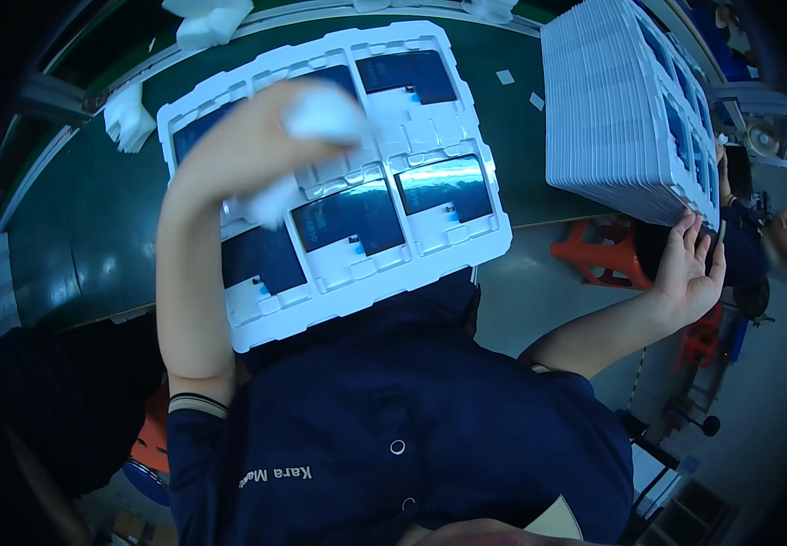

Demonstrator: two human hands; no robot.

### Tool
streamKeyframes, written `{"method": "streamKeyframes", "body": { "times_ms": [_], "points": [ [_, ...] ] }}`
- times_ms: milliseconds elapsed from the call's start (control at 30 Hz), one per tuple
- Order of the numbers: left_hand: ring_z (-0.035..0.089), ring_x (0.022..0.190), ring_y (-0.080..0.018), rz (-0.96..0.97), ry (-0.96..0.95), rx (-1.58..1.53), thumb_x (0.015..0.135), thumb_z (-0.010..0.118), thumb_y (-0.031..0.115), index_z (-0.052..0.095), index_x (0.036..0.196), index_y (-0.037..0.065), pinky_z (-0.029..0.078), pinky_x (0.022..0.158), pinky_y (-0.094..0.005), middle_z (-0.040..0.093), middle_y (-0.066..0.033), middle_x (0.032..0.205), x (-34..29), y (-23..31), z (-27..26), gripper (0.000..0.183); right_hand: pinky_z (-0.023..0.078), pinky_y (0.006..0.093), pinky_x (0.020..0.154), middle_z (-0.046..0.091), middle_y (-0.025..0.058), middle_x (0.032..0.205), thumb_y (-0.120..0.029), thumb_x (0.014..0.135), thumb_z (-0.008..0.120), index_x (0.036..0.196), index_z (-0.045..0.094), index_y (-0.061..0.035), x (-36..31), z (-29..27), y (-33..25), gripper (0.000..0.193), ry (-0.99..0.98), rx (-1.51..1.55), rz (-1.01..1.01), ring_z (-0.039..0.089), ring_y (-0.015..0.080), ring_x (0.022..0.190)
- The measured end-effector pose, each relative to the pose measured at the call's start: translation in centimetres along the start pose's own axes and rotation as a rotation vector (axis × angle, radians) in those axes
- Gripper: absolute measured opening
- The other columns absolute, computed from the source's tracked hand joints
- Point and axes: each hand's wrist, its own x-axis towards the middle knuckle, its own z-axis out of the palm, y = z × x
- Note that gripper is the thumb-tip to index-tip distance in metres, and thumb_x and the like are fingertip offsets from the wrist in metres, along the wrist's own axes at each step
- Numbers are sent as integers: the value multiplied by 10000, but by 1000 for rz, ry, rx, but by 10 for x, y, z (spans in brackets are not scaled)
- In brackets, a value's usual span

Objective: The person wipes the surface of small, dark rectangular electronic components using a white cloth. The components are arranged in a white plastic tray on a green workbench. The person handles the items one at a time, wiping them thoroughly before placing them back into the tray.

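Observation:
My left hand (307, 118), smeared by motion, is bent over a white tray (370, 296) and closed round a crumpled white cloth (325, 116). Flat dark L-shaped panels (352, 218) with small blue tabs lie in the tray's compartments; some are partly hidden by my left arm. The panel (448, 189) at the near right shines with reflected light. Off to the right, my right hand (692, 268) has its palm turned up and its fingers stretched apart, against the lower corner of a tall stack of white trays (607, 118). A dark patch shows between those fingers, too unclear to name.
The green table (75, 246) bears folded white cloths (127, 118) at the left and small white paper pieces (504, 77) near the stack. A red-orange stool (601, 255) stands below the stack. Another person (780, 238) is at the far right.

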Motion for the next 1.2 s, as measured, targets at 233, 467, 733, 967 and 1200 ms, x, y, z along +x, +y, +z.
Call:
{"method": "streamKeyframes", "body": {
  "times_ms": [233,467,733,967,1200],
  "points": [
    [630,722,-356,-175,-286,607,721,633,136,411,1397,21,499,688,-424,631,-178,763,-29,69,66,721,348,470,1020,219,208,1467,-43,883,566,1486,93,-23,-2,-7,0,767,-17,99,109,303,336,1323],
    [622,600,-292,-105,-440,740,765,660,207,366,1403,-54,487,562,-391,608,-132,669,-30,70,84,750,339,455,1020,287,204,1386,-44,881,563,1445,161,39,2,-10,4,698,-30,62,67,337,311,1271],
    [628,622,-314,-118,-416,629,742,687,207,383,1394,-56,485,582,-396,613,-152,691,-25,67,76,766,369,408,971,406,205,1198,-14,898,519,1336,267,118,23,-20,-11,522,15,340,243,407,281,1120],
    [602,640,-230,67,-105,173,675,722,183,518,1288,-53,460,636,-323,642,-146,791,-53,54,24,688,411,366,870,417,240,1247,-39,905,540,1322,290,119,50,2,-32,511,-126,206,259,451,262,1030],
    [510,680,-54,-138,409,-200,731,692,141,593,1159,-34,365,608,-182,625,-41,958,-106,43,-6,473,398,240,546,500,256,1284,-53,915,518,1251,397,77,101,22,-20,380,-372,90,553,479,156,692]
  ]
}}
